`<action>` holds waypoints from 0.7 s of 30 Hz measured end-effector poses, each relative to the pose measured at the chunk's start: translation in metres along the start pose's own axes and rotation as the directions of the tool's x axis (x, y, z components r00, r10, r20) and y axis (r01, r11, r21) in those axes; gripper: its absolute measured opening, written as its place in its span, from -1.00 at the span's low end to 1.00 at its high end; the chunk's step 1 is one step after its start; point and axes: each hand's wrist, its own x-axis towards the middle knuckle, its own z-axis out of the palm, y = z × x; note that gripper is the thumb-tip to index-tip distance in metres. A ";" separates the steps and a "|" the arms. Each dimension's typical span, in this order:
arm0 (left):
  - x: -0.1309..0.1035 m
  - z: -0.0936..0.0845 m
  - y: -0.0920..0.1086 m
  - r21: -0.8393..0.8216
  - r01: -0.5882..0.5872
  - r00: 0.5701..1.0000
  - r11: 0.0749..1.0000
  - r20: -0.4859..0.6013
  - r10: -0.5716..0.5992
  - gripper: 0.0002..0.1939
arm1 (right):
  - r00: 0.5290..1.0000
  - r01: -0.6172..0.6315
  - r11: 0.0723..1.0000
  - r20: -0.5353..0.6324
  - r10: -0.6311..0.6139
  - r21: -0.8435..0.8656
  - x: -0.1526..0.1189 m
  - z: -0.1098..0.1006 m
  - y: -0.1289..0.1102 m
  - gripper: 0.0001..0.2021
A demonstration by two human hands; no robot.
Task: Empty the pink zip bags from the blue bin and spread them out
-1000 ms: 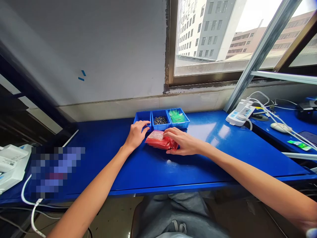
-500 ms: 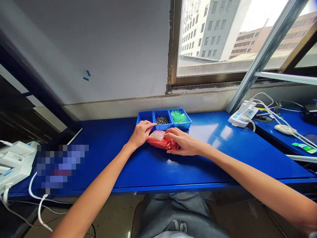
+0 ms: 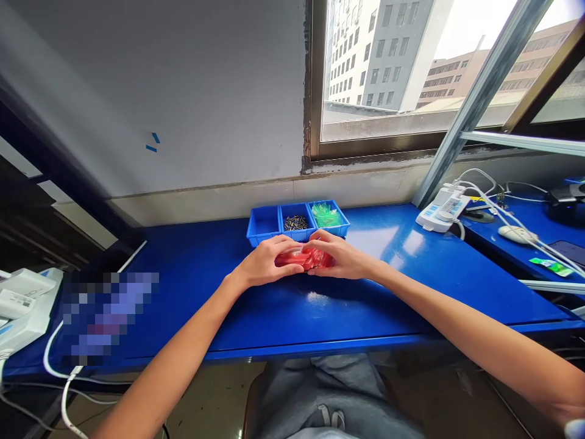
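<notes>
A stack of red plastic bags [image 3: 311,258] lies on the blue table in front of three joined blue bins. My left hand [image 3: 269,261] grips its left side, with the thumb at the front and the fingers over the back. From the right, my right hand [image 3: 340,256] holds the other end the same way. Behind the hands, the left bin [image 3: 265,222] is empty, the middle bin [image 3: 296,223] holds small dark and brass-coloured screws, and the right bin [image 3: 329,216] holds green plastic bags.
On the blue table [image 3: 411,292], a white power strip [image 3: 441,210] stands at the back right beside a metal post. White adapters [image 3: 27,299] with cables and a blurred patch are at the left. A white mouse [image 3: 518,235] lies far right.
My left hand has moved from the stack's upper left corner to wrap round its left side. My right hand has closed further on the bags. The view has shifted slightly.
</notes>
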 end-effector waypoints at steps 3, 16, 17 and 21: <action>0.002 0.007 0.001 0.015 -0.011 1.000 1.000 0.027 0.011 -0.25 | 0.995 -0.046 0.995 -0.086 0.054 0.088 0.002 0.000 -0.001 -0.59; 0.005 0.026 0.018 -0.054 0.043 0.985 0.998 -0.166 -0.051 -0.56 | 0.844 -0.276 0.693 -0.176 0.506 0.666 0.010 0.003 -0.034 -0.46; 0.005 0.026 0.017 -0.091 0.076 0.977 0.993 -0.193 -0.093 -0.57 | 0.850 -0.244 0.635 -0.153 0.503 0.733 0.009 0.002 -0.033 -0.40; 0.007 0.025 0.013 -0.344 0.190 0.931 0.920 -0.233 -0.280 -0.51 | 0.820 -0.228 0.487 -0.103 0.563 0.843 0.010 -0.002 -0.029 -0.31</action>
